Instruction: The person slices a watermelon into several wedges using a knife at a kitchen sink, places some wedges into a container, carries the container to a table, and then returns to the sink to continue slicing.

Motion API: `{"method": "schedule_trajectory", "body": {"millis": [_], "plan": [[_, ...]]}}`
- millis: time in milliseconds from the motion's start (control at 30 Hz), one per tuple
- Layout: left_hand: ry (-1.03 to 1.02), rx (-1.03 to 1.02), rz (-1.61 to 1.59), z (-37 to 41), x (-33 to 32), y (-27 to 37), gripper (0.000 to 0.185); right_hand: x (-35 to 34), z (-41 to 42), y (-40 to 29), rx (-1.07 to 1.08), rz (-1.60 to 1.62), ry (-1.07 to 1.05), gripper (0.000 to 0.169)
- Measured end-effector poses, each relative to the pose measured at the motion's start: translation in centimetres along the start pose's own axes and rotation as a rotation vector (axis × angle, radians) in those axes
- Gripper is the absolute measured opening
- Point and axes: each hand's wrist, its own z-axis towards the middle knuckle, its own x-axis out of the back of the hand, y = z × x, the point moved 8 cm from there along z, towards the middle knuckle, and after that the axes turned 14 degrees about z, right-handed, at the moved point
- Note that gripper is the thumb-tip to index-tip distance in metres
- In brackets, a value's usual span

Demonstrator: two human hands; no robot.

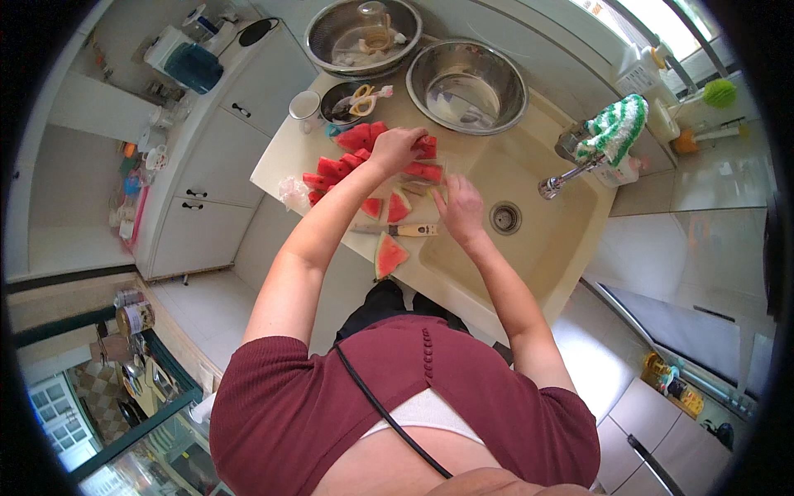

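Note:
My left hand reaches over cut red watermelon pieces, its fingers curled down at the piece on the far right. Whether the fingers grip that piece is hidden. Beside the sink, my right hand has its fingertips near the right edge of what looks like a clear container under some of the pieces; its grip cannot be made out. Rind-on watermelon wedges lie closer to me, and another wedge rests by the counter's front edge. A knife with a pale handle lies between them.
Right of the fruit is a cream sink with a chrome faucet and a green-white cloth. Behind stand a steel basin, a colander, a white mug and a dark bowl holding scissors. Crumpled plastic sits left.

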Motion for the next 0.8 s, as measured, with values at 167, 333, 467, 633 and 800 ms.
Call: {"method": "schedule_trajectory", "body": {"millis": [167, 333, 467, 633, 800], "plan": [[-0.039, 0.169, 0.027, 1.1, -1.1, -0.8, 0.031, -1.6, 3.8, 2.6, -0.034, 0.037, -0.132, 0.035], [0.003, 0.28, -0.014, 0.5, -1.3, -1.3, 0.035, -1.5, 6.2, 4.1, -0.129, 0.11, -0.341, 0.031], [0.046, 0.397, -0.064, -0.5, -0.6, -1.9, 0.032, -0.6, 6.4, 4.2, -0.118, 0.085, -0.306, 0.031], [0.124, 0.398, 0.027, -1.0, 1.6, -1.3, 0.031, -1.6, 6.1, 4.7, -0.133, 0.165, -0.233, 0.03], [0.182, 0.434, 0.106, -2.1, 2.2, -1.8, 0.031, -2.2, 6.7, 5.7, -0.364, 0.187, -0.22, 0.033]]}}
